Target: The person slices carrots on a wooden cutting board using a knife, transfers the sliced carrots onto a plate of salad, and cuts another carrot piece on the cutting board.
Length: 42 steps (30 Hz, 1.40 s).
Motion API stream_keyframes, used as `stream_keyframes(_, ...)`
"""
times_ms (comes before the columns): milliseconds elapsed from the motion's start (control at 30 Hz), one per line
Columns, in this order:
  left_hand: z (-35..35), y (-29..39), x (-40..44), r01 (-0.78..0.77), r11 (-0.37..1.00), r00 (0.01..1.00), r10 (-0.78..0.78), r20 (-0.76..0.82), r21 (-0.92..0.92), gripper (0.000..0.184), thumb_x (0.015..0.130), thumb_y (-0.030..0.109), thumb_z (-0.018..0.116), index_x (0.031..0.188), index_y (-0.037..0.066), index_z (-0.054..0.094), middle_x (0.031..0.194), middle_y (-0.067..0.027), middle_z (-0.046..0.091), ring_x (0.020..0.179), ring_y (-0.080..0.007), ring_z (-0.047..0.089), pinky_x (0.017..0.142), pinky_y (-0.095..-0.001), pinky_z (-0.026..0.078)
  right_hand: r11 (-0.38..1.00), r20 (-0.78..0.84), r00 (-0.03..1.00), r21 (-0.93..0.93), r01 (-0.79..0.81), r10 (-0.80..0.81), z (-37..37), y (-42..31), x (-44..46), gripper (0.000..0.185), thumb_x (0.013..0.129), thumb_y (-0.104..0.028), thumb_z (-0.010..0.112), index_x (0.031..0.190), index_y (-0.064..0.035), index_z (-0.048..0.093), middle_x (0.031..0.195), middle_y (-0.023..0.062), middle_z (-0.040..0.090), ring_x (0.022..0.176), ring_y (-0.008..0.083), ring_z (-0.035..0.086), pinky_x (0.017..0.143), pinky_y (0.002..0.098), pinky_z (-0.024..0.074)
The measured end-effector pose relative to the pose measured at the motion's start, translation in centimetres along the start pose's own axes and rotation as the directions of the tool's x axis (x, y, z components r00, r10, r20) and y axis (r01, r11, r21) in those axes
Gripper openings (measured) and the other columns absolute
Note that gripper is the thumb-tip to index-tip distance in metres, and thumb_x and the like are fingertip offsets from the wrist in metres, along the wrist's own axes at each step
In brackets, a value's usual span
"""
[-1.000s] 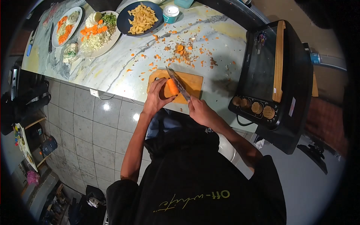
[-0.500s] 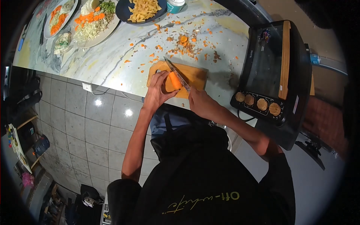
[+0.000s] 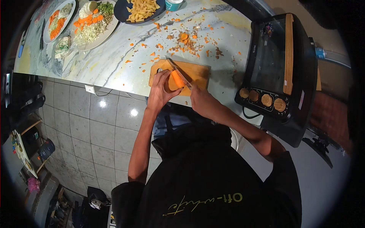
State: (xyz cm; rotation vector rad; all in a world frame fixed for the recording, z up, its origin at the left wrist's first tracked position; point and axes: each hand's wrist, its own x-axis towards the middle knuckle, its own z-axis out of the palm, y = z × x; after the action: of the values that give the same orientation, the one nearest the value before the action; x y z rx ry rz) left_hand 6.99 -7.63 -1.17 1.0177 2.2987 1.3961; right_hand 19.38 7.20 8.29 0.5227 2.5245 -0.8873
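A peeled piece of carrot [image 3: 177, 79] lies on the wooden cutting board [image 3: 200, 74], close to the counter's front edge. My left hand [image 3: 159, 90] curls around the carrot from the left, fingers at its far end and thumb near its close end. My right hand [image 3: 205, 102] is closed around the handle of a knife [image 3: 182, 77], and the handle is mostly hidden in the grip. The blade runs along the carrot's right side, its tip pointing away toward the board's far edge. Whether the edge has entered the carrot I cannot tell.
Carrot scraps and peelings [image 3: 186, 43] are scattered beyond the board. Farther back stand a dark plate [image 3: 118, 13] of cut potatoes, a plate [image 3: 111, 31] of chopped vegetables, a smaller white plate [image 3: 46, 37] and a cup [image 3: 173, 5]. A toaster oven [image 3: 272, 60] is on the right.
The camera view has shifted slightly. The knife blade looks a little steeper against the carrot's side; both hands keep their grips in nearly the same place.
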Motion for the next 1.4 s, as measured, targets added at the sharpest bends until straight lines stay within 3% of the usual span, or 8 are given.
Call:
stream_keyframes(367,-0.4,-0.2,-0.1,-0.016,0.999,1.0,0.015,0.016,0.039,0.081,0.066,0.016,0.096,0.136,0.001,0.059,0.134,-0.0166,0.059,0.126,-0.0354,0.056,0.11,-0.0439,0.05,0.986,0.001,1.0,0.166,0.016,-0.016,0.0,-0.1,-0.6,0.032,0.097,-0.006,0.053,0.117,0.018,0.048,0.077,0.0349,0.066,0.08,0.0538,0.069,0.07,0.0552,0.0573)
stream_keyframes(467,-1.5,1.0,0.4,-0.007,1.0,0.996,0.006,0.088,0.014,0.068,0.079,0.021,0.089,0.137,0.002,0.06,0.136,-0.0167,0.057,0.126,-0.0364,0.056,0.112,-0.0444,0.047,0.992,-0.031,0.995,0.094,-0.088,0.092,1.4,-0.1,-0.6,0.04,0.097,-0.006,0.052,0.127,0.0194,0.046,0.081,0.0368,0.067,0.083,0.0542,0.07,0.07,0.0558,0.0568)
stream_keyframes(533,-2.1,2.3,1.0,-0.048,0.999,0.994,0.047,-0.098,-0.007,0.05,0.095,0.025,0.074,0.138,0.003,0.061,0.137,-0.0164,0.056,0.126,-0.0374,0.055,0.111,-0.0455,0.045,0.991,-0.038,0.994,0.095,-0.098,0.102,2.1,-0.4,-0.7,0.033,0.099,-0.006,0.05,0.122,0.0176,0.047,0.079,0.0373,0.066,0.082,0.0552,0.069,0.07,0.0578,0.0556)
stream_keyframes(700,-1.8,3.6,9.2,-0.157,0.985,0.979,0.164,-0.12,0.07,0.031,0.104,0.019,0.058,0.129,0.002,0.067,0.126,-0.0186,0.063,0.121,-0.0376,0.059,0.106,-0.0466,0.046,0.975,-0.045,0.988,0.172,-0.141,0.151,2.3,-1.2,-1.3,0.031,0.102,-0.007,0.046,0.122,0.0155,0.048,0.08,0.039,0.065,0.082,0.0569,0.067,0.072,0.061,0.0541)
stream_keyframes(767,-1.1,3.6,12.4,-0.138,0.987,0.969,0.116,0.22,0.088,0.028,0.105,0.02,0.057,0.122,0.002,0.07,0.122,-0.0181,0.066,0.119,-0.0341,0.061,0.106,-0.0463,0.047,0.983,-0.014,0.992,0.136,-0.122,0.125,2.3,-1.0,-1.4,0.047,0.099,-0.005,0.048,0.14,0.0157,0.041,0.086,0.0403,0.067,0.087,0.055,0.07,0.074,0.059,0.0562)
stream_keyframes(900,0.9,2.3,13.9,-0.207,0.956,0.891,0.097,0.443,0.206,0.033,0.108,0.024,0.052,0.124,0.001,0.069,0.125,-0.0187,0.068,0.12,-0.036,0.063,0.106,-0.0446,0.048,0.976,0.045,0.981,0.101,-0.191,0.187,2.1,-1.9,-1.5,0.039,0.099,-0.004,0.047,0.134,0.0125,0.045,0.085,0.0395,0.067,0.087,0.0552,0.07,0.075,0.059,0.0566)
stream_keyframes(1067,2.2,0.3,13.4,-0.316,0.91,0.92,0.225,0.321,0.267,0.041,0.109,0.032,0.048,0.134,0.005,0.067,0.147,-0.0145,0.06,0.143,-0.0353,0.049,0.12,-0.0459,0.038,0.972,-0.011,0.982,0.141,-0.186,0.189,2.0,-2.3,-1.8,0.024,0.1,-0.005,0.046,0.12,0.0066,0.047,0.084,0.0388,0.067,0.086,0.0558,0.069,0.076,0.0594,0.0566)
stream_keyframes(1400,2.4,0.5,13.5,-0.338,0.854,0.915,0.199,0.352,0.395,0.047,0.111,0.035,0.041,0.155,0.019,0.05,0.173,-0.0068,0.025,0.161,-0.0321,0.015,0.13,-0.0501,0.018,0.963,0.073,0.971,0.126,-0.237,0.23,1.2,-2.3,-1.1,0.03,0.101,-0.01,0.047,0.127,0.0057,0.044,0.083,0.0375,0.067,0.086,0.0543,0.07,0.077,0.0599,0.0561)
